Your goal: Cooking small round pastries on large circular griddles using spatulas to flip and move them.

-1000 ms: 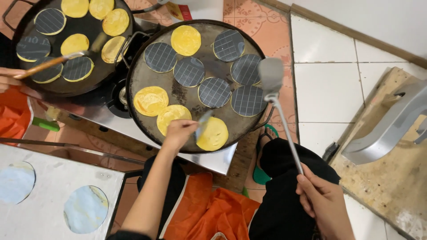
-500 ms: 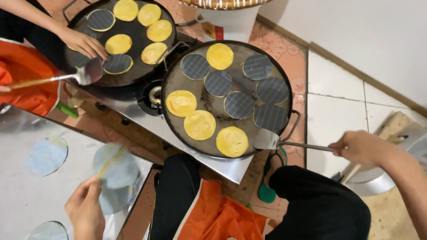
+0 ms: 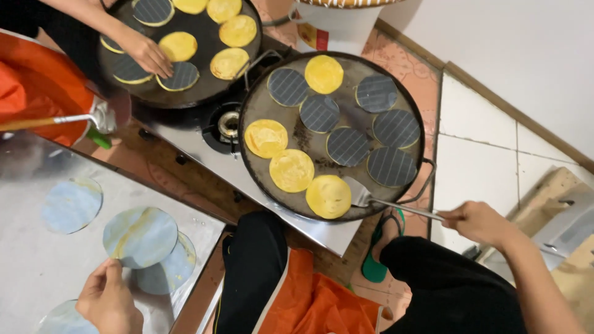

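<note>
My right hand [image 3: 479,222] grips the thin handle of a metal spatula [image 3: 362,195]. Its blade rests on the near edge of a round black griddle [image 3: 253,114], right beside a yellow flat cake [image 3: 328,196]. Several yellow cakes and several round grey ridged discs [image 3: 348,146] lie on this griddle. My left hand [image 3: 106,299] is at the lower left over a steel table [image 3: 31,179], fingers on the edge of a round bluish sheet [image 3: 140,236] stacked on others.
A second griddle [image 3: 204,86] sits at the upper left with more cakes and discs. Another person's hand [image 3: 147,54] touches a disc there, and a second spatula [image 3: 99,117] hovers near it. A gas burner [image 3: 228,124] sits between the griddles. A green sandal [image 3: 374,263] lies on the floor.
My right hand has slid the spatula blade in beside the nearest yellow cake. My left hand has dropped lower on the steel table and now touches the top round sheet.
</note>
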